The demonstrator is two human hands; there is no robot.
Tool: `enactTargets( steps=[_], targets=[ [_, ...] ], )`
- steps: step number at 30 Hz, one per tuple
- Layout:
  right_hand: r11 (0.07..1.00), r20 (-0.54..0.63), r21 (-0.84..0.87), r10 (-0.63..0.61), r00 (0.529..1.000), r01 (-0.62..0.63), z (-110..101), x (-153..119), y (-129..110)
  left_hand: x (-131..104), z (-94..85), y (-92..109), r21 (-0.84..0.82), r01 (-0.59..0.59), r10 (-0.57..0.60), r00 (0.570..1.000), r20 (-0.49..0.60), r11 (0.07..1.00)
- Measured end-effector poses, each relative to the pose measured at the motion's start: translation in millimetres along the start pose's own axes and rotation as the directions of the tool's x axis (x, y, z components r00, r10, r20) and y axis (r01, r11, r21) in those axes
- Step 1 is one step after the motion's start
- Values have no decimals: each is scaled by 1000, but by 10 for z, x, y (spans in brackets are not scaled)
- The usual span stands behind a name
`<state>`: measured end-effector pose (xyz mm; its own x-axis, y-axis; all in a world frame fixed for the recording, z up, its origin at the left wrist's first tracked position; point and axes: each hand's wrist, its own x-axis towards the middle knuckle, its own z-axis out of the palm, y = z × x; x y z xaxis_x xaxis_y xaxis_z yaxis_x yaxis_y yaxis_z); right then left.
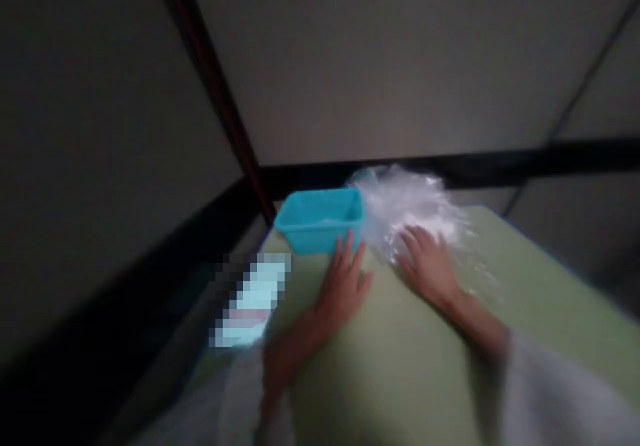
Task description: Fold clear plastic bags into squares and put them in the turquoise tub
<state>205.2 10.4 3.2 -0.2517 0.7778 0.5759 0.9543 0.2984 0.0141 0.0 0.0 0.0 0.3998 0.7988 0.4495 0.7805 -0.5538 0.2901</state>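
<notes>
A turquoise plastic basin (323, 223) stands at the far left of the green tabletop. My left hand (344, 283) is spread, fingers pointing at the basin's near wall and overlapping it in view; whether they touch it cannot be told. Beside the basin on the right lies a crumpled clear plastic bag (415, 199), whose whitish contents are too blurred to make out. Over the bag's near edge is my right hand (427, 263), its fingers apart and nothing gripped in them.
The green table (395, 366) narrows toward a grey wall (390, 66) with a dark band along it. A pixelated pale rectangle (255, 299) lies at the table's left edge. A dark red strip (215, 86) runs up the wall corner.
</notes>
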Motion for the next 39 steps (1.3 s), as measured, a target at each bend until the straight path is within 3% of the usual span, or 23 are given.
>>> enactTargets(
  steps=[4, 11, 15, 17, 20, 23, 31, 39],
  targets=[
    [1000, -65, 3, 10, 998, -9, -67, 1, -7, -20, -15, 1, -20, 13, -13, 1000, 3, 1000],
    [999, -79, -3, 44, 996, -44, -57, 8, 27, -52, -20, 12, -65, -37, 35, 999, -21, 997],
    [996, -186, 28, -77, 980, 83, -195, -6, -23, -77, -29, 50, -124, -86, 79, 995, -60, 989],
    [972, -237, 38, -217, 947, 232, -285, -31, -88, -89, -36, 81, -159, -119, 105, 990, -94, 980],
    [891, -298, 61, -414, 860, 450, -378, -76, -215, -103, -46, 121, -191, -155, 128, 981, -147, 969],
    [814, -335, 81, -521, 785, 575, -404, -106, -322, -110, -43, 134, -203, -170, 138, 977, -161, 964],
    [732, -324, 123, -609, 724, 670, -373, -137, -387, -109, -40, 131, -259, -143, 137, 990, -40, 955],
    [667, -351, 190, -639, 685, 720, -364, -155, -381, -97, -67, 99, -270, -137, 123, 990, -70, 953]
  ],
)
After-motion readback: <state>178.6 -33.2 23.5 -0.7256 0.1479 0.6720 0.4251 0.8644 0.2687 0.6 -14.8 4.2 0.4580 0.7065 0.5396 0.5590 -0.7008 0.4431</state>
